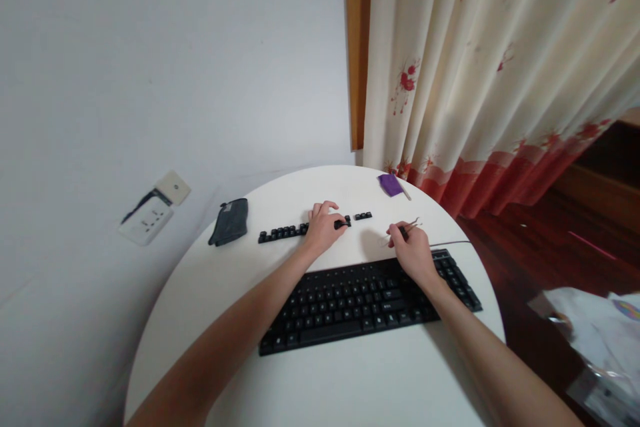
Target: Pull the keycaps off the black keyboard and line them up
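My left hand [323, 227] touches the row of loose keys [283, 233] beyond the keyboard [345, 303], pinching or not I can't tell, and should nudge lightly, while my right hand [414, 253] grasps a wire tool [413, 222].

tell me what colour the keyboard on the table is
The keyboard is black; it shows best in the head view, the only one.

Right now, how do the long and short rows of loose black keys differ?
The long row has many keys; the short row has only a few. The left hand partly covers the long row, while the short row is uncovered. The long row starts farther left; the short row lies off its right end. Both rest on the white table, beyond the keyboard.
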Available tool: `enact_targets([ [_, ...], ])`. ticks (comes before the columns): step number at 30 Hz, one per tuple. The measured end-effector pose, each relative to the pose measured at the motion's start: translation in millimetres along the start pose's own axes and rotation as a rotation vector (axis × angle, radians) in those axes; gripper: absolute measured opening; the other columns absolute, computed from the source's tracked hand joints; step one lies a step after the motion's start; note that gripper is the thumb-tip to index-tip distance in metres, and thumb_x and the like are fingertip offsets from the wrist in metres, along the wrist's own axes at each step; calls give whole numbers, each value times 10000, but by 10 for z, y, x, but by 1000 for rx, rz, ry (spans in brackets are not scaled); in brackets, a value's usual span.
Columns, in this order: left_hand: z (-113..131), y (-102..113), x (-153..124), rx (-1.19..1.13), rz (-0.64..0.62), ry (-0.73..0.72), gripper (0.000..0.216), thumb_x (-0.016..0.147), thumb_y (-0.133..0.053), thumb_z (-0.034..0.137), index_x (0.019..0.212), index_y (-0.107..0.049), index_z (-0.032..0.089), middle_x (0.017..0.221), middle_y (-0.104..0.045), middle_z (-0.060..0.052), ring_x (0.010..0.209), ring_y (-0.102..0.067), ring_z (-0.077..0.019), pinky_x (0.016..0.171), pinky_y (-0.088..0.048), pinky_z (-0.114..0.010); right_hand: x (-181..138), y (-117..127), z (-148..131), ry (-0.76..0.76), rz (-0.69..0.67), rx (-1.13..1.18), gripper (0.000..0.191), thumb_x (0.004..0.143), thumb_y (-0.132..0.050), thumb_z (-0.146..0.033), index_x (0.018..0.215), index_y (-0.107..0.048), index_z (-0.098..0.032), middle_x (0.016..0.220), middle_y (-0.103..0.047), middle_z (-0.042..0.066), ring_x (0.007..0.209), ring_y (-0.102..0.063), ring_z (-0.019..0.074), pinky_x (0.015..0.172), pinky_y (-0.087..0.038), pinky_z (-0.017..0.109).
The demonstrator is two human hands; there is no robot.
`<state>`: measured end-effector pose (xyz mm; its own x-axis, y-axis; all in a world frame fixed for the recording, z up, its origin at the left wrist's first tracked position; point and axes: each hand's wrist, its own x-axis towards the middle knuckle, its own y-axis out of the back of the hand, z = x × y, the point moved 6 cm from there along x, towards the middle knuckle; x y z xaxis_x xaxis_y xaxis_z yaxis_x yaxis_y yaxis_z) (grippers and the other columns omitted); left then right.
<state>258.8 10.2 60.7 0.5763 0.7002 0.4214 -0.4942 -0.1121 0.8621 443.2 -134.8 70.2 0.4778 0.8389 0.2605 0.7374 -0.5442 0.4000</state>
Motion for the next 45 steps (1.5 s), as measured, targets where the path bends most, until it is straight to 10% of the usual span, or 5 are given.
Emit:
enact_targets([
  [12, -67, 348, 77, -68, 186, 68, 215, 905, -592, 387, 947, -745, 242, 1113, -608, -76, 1050, -494, -254, 955, -392, -425, 2, 5, 4, -5, 7, 19, 360, 917, -490, -397, 697, -652, -164, 617, -675, 49, 541, -570, 176, 608, -413, 280],
  [24, -1438, 1363, -523, -176, 559, 422, 307, 922, -431, 334, 1034, -665, 170, 955, -678, -58, 871, -602, -192, 844, -468, -316, -34, -35, 38, -18, -26, -22, 361, 910, -497, -429, 739, -664, -159, 597, -661, 43, 544, -567, 184, 613, -407, 293],
  [30, -1895, 1233, -986, -307, 532, 597, 322, 867, -438, 342, 1039, -641, 159, 959, -688, -76, 870, -637, -198, 804, -492, -307, -75, -143, -33, 61, -109, -74, 364, 926, -452, -422, 786, -671, -167, 753, -699, 65, 716, -620, 214, 687, -433, 303],
  [38, -2014, 923, -1146, -404, 417, 657, 364, 838, -450, 415, 1011, -641, 158, 866, -700, -71, 819, -655, -205, 757, -497, -309, -164, -817, -321, 320, -595, -494, 314, 945, -453, -204, 1165, -674, -167, 1028, -721, 134, 978, -657, 252, 859, -446, 323],
  [45, -2053, 863, -1171, -440, 405, 658, 363, 843, -448, 418, 1007, -642, 157, 856, -699, -73, 788, -651, -203, 707, -486, -300, -60, -1115, -272, 365, -667, -818, 373, 961, -395, -140, 1283, -577, -182, 1007, -688, 138, 882, -680, 242, 779, -451, 318],
])
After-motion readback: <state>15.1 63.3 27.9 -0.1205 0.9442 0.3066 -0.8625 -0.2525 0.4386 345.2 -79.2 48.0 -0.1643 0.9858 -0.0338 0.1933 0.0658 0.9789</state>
